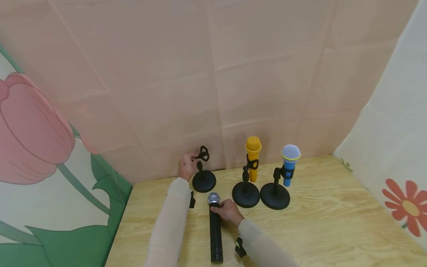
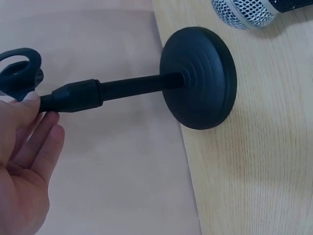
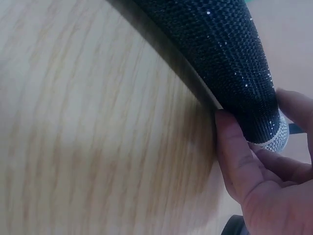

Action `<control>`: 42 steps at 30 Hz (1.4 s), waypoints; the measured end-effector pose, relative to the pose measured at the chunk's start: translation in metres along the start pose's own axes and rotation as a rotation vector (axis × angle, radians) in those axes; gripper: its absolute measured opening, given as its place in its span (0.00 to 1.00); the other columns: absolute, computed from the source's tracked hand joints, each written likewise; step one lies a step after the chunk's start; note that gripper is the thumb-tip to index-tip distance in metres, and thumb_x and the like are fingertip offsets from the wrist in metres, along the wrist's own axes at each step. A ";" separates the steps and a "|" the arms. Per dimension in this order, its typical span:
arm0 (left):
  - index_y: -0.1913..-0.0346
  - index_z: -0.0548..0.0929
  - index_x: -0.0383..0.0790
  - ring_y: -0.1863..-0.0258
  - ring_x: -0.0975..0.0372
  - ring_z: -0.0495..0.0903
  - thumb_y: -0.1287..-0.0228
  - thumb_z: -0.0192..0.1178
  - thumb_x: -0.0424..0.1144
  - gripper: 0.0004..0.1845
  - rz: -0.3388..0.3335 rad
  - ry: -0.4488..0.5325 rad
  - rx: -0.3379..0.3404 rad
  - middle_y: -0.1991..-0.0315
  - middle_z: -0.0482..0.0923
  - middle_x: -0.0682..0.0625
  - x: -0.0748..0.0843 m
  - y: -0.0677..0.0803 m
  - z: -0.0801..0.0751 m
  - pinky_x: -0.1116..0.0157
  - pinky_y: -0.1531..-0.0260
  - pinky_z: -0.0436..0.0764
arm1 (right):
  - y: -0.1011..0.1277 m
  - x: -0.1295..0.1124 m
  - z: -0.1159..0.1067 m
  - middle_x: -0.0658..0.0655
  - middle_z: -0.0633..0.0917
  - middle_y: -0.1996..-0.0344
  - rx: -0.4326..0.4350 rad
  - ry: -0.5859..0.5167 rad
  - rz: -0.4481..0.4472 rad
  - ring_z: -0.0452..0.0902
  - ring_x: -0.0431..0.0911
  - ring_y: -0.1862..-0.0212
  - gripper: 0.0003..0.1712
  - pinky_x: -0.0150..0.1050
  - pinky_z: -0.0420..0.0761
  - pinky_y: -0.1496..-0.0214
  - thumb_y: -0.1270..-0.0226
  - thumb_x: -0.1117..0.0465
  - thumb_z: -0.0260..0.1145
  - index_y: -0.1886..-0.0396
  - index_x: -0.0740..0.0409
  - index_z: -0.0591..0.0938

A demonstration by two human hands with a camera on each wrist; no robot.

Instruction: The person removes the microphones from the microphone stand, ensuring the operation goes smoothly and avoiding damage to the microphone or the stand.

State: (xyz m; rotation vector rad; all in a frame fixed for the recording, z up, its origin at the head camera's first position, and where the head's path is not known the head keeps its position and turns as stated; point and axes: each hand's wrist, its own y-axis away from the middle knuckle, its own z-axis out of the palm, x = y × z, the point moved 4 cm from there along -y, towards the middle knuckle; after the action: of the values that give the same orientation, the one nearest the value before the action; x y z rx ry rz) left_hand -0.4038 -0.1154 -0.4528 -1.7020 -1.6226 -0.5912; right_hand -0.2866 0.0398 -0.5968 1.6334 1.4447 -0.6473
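My left hand (image 1: pixel 187 166) pinches the top of a black desk microphone stand (image 1: pixel 204 181), just below its looped clip (image 2: pixel 22 68). In the left wrist view the stand's round base (image 2: pixel 200 78) rests at the back of the table. A black glittery microphone (image 1: pixel 216 233) with a silver mesh head (image 1: pixel 214 198) lies on the table in front of that stand. My right hand (image 1: pixel 229 212) grips it near the head, thumb on one side and fingers on the other, as the right wrist view shows on the dark sparkling handle (image 3: pixel 220 58).
Right of the hands, a yellow microphone (image 1: pixel 253 146) and a blue one with a pale head (image 1: pixel 291 152) stand upright in two black stands (image 1: pixel 246 194). A draped backdrop (image 1: pixel 213 81) rises behind the wooden table (image 1: pixel 327 222). Printed side panels flank it.
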 end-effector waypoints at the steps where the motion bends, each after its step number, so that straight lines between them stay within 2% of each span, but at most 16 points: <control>1: 0.49 0.88 0.36 0.48 0.49 0.82 0.32 0.63 0.28 0.11 0.002 -0.013 0.004 0.51 0.85 0.41 0.001 0.000 -0.001 0.55 0.54 0.83 | 0.000 0.000 -0.001 0.50 0.78 0.81 0.000 0.005 0.001 0.72 0.43 0.76 0.19 0.34 0.71 0.76 0.38 0.48 0.74 0.72 0.61 0.86; 6: 0.48 0.87 0.35 0.51 0.50 0.83 0.33 0.64 0.28 0.13 0.054 -0.034 -0.015 0.51 0.85 0.41 0.003 0.001 -0.003 0.56 0.54 0.84 | 0.000 0.002 -0.006 0.51 0.79 0.79 -0.006 0.021 0.010 0.73 0.43 0.74 0.21 0.34 0.73 0.74 0.38 0.46 0.74 0.68 0.63 0.87; 9: 0.44 0.85 0.33 0.51 0.50 0.84 0.33 0.63 0.27 0.15 0.110 0.011 -0.046 0.50 0.85 0.40 0.000 0.005 -0.005 0.56 0.54 0.84 | 0.000 0.003 -0.009 0.52 0.80 0.79 -0.026 0.010 0.014 0.75 0.44 0.74 0.21 0.35 0.75 0.74 0.38 0.46 0.74 0.67 0.63 0.87; 13: 0.44 0.84 0.32 0.53 0.51 0.84 0.33 0.64 0.29 0.15 0.146 0.070 -0.024 0.51 0.85 0.40 -0.009 0.016 -0.008 0.56 0.53 0.84 | 0.003 0.003 -0.013 0.54 0.83 0.77 -0.049 0.018 -0.002 0.78 0.45 0.72 0.22 0.37 0.79 0.71 0.38 0.47 0.74 0.64 0.64 0.86; 16: 0.47 0.86 0.32 0.55 0.52 0.85 0.33 0.66 0.33 0.14 0.172 0.080 -0.013 0.54 0.86 0.41 -0.014 0.025 -0.006 0.56 0.55 0.84 | 0.006 -0.001 -0.022 0.59 0.86 0.68 -0.043 0.042 -0.031 0.82 0.49 0.65 0.26 0.43 0.83 0.63 0.38 0.47 0.74 0.58 0.68 0.86; 19: 0.50 0.87 0.32 0.56 0.52 0.85 0.33 0.67 0.35 0.13 0.208 0.091 -0.066 0.56 0.87 0.42 -0.013 0.032 -0.001 0.57 0.56 0.85 | 0.009 -0.008 -0.035 0.64 0.87 0.59 -0.040 0.062 -0.071 0.83 0.53 0.57 0.31 0.49 0.84 0.55 0.39 0.47 0.74 0.51 0.72 0.84; 21: 0.50 0.87 0.33 0.56 0.53 0.85 0.33 0.66 0.36 0.12 0.236 0.092 -0.117 0.55 0.87 0.43 -0.009 0.037 0.003 0.59 0.56 0.85 | 0.013 -0.013 -0.044 0.65 0.86 0.56 -0.044 0.072 -0.100 0.83 0.53 0.55 0.32 0.51 0.84 0.53 0.38 0.48 0.74 0.49 0.73 0.83; 28: 0.47 0.86 0.38 0.54 0.56 0.85 0.31 0.65 0.38 0.13 0.258 0.119 -0.256 0.51 0.86 0.44 0.013 0.054 0.020 0.61 0.55 0.84 | 0.031 -0.032 -0.077 0.59 0.88 0.61 -0.057 0.110 -0.232 0.85 0.48 0.60 0.26 0.47 0.85 0.59 0.35 0.52 0.73 0.49 0.69 0.85; 34: 0.46 0.86 0.38 0.54 0.58 0.85 0.31 0.65 0.38 0.14 0.287 0.134 -0.298 0.51 0.86 0.44 0.038 0.064 0.037 0.63 0.58 0.85 | 0.043 -0.047 -0.114 0.57 0.88 0.62 -0.052 0.170 -0.331 0.84 0.48 0.61 0.17 0.47 0.85 0.58 0.34 0.52 0.71 0.56 0.62 0.88; 36: 0.46 0.86 0.38 0.55 0.59 0.86 0.31 0.65 0.39 0.14 0.295 0.154 -0.312 0.51 0.86 0.45 0.046 0.068 0.044 0.65 0.58 0.85 | 0.045 -0.050 -0.128 0.59 0.88 0.59 -0.052 0.175 -0.335 0.85 0.50 0.59 0.17 0.49 0.85 0.56 0.32 0.53 0.70 0.54 0.62 0.87; 39: 0.47 0.86 0.38 0.55 0.61 0.86 0.33 0.67 0.38 0.14 0.301 0.186 -0.331 0.52 0.86 0.46 0.056 0.074 0.053 0.66 0.57 0.84 | 0.048 -0.051 -0.148 0.62 0.88 0.54 -0.029 0.163 -0.312 0.85 0.53 0.55 0.22 0.50 0.85 0.53 0.32 0.52 0.70 0.48 0.65 0.86; 42: 0.47 0.86 0.38 0.56 0.62 0.86 0.33 0.67 0.38 0.15 0.303 0.199 -0.332 0.51 0.86 0.46 0.064 0.076 0.060 0.68 0.57 0.84 | 0.052 -0.054 -0.169 0.63 0.87 0.54 0.003 0.178 -0.326 0.85 0.54 0.53 0.23 0.51 0.84 0.52 0.30 0.53 0.68 0.47 0.67 0.85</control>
State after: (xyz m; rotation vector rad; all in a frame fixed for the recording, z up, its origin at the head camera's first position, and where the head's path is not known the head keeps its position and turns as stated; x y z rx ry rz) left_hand -0.3306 -0.0261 -0.4576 -2.0077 -1.1444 -0.8813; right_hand -0.2725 0.1542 -0.4525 1.5002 1.8644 -0.6963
